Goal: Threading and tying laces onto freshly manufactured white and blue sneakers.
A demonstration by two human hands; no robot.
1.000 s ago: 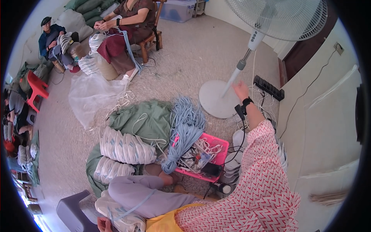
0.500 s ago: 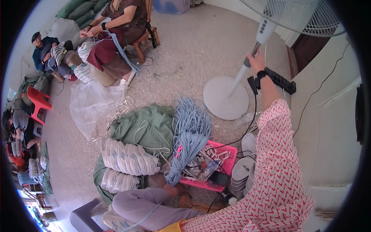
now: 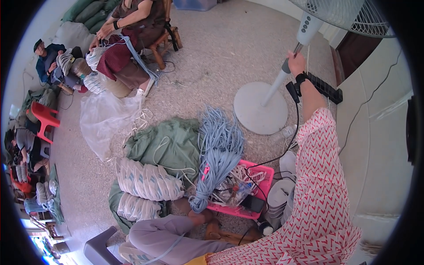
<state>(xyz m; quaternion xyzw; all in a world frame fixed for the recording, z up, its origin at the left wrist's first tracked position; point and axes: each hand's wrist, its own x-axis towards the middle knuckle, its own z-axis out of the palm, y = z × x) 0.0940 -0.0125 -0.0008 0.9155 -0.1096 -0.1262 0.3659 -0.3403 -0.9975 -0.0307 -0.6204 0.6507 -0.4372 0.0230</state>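
My right hand (image 3: 297, 61) reaches out in a red-and-white patterned sleeve and is closed around the pole (image 3: 282, 75) of a white standing fan, just below its control housing (image 3: 307, 26). A black band with a small black device (image 3: 295, 88) sits on that wrist, and a black cable runs down from it. The fan's round base (image 3: 260, 108) rests on the floor and its grille (image 3: 349, 13) is at the top edge. My left hand is out of the picture. My legs in grey trousers (image 3: 163, 232) lie at the bottom.
A thick bundle of blue cords (image 3: 221, 145) drapes over green cloth (image 3: 172, 141) and a pink basket (image 3: 264, 170). White wound bundles (image 3: 148, 181), a grey stool (image 3: 99, 249), a black power strip (image 3: 326, 87), a clear plastic bag (image 3: 104, 117), a red chair (image 3: 44, 117) and seated people (image 3: 132, 26) are around.
My right hand has gone from near the power strip up to the fan's pole and closed on it. The view has shifted toward the fan.
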